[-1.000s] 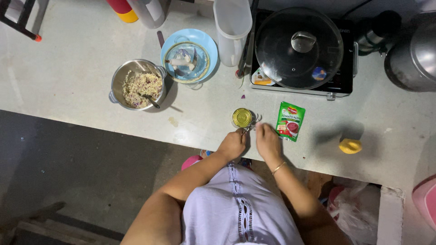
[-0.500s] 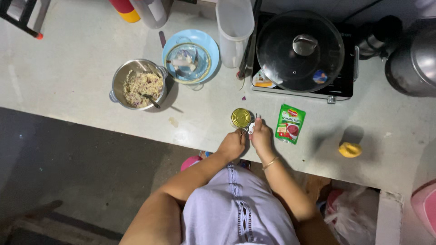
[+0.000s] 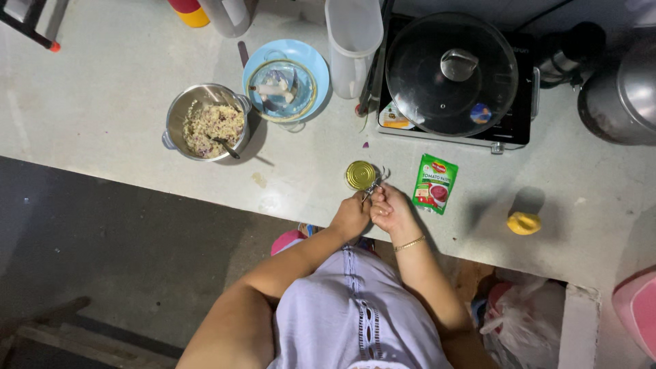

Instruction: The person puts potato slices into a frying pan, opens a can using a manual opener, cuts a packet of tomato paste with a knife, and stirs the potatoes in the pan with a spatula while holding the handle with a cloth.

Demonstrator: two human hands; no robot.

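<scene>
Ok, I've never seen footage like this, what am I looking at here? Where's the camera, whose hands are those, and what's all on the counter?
There is no machine: a person works with two bare hands, and the one camera sits on their head, looking straight down. The left hand and right hand meet at the counter edge, together holding a small metal tool, probably a can opener, that reaches to the gold-lidded can. Whether it has bitten into the lid is too small to tell. Right of the can lies a green sachet, further right a small yellow object. Behind are a steel pot of a chopped mixture with a spoon in it, a blue plate carrying a glass lid, a clear plastic jug, and a lidded black pan on a portable stove.
</scene>
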